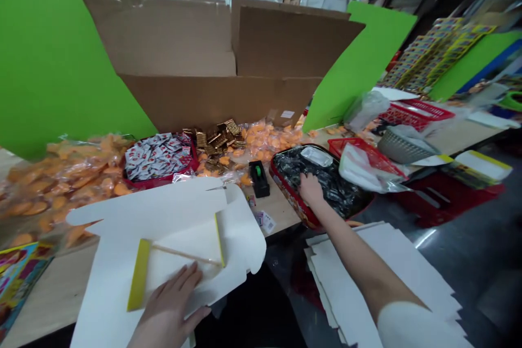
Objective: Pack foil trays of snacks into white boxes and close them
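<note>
My left hand (175,299) lies flat, fingers stretched, on the near edge of an unfolded white cardboard box (179,206). On the box's white face stand two yellow-edged flaps, and a thin pale stick-like strip (185,254) runs between them, just above my fingertips. My right hand (311,189) reaches into a red-rimmed tray (291,196) full of black plastic packets (338,187). Its fingers point down among the packets, so their grip is hidden. A white packet (317,156) rests on top, beyond that hand.
Behind stands a large open carton (220,100) between green panels (61,54). Bagged orange pieces (69,174), a red basket of white sachets (159,157), gold packets (220,138) and a black tape dispenser (259,179) crowd the table. Stacked white card sheets (391,261) lie at right.
</note>
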{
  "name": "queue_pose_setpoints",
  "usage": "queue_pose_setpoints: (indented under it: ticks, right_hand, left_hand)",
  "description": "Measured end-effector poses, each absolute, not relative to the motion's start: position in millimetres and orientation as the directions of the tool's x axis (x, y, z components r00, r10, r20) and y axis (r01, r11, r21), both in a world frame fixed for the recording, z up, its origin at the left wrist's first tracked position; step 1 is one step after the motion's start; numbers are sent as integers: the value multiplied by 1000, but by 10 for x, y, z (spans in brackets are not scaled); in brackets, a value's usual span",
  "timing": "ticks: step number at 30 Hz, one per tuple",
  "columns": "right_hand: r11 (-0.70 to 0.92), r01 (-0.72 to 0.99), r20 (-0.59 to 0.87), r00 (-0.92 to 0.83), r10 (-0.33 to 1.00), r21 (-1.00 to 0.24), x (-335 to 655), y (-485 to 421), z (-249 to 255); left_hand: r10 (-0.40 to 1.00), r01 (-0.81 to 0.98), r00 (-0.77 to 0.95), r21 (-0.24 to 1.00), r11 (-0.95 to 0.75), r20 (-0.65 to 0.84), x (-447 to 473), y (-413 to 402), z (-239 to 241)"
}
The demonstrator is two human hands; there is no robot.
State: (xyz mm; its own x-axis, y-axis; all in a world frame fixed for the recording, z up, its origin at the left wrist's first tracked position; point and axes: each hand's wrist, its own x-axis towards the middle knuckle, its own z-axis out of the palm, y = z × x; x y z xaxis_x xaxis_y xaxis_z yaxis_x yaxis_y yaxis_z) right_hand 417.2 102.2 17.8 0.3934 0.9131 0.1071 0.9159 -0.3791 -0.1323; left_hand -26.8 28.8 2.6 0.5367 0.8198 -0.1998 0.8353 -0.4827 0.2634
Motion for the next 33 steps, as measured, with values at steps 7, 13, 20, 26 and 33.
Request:
queue_pose_setpoints:
  ticks: [7,13,20,26,33]
  right_hand:
    - [-398,903,136,420,897,-162,4522,1094,-7]
    - [-298,824,320,482,816,-483,4495,712,145]
    - [-547,790,138,596,791,-276,4648,763,61]
    - [-440,879,165,469,868,-182,4602,691,150]
    - [-281,947,-129,262,956,-154,4801,690,-57]
  left_hand:
    - [889,784,457,480,-393,-19,-236,349,280]
    - [834,526,552,787,-322,-28,651,456,557]
    - [766,356,641,901,-248,-43,1375,579,529]
    - [775,283,617,958,-56,-137,1412,601,496]
    - [745,337,655,931,-136,-128,1446,578,528]
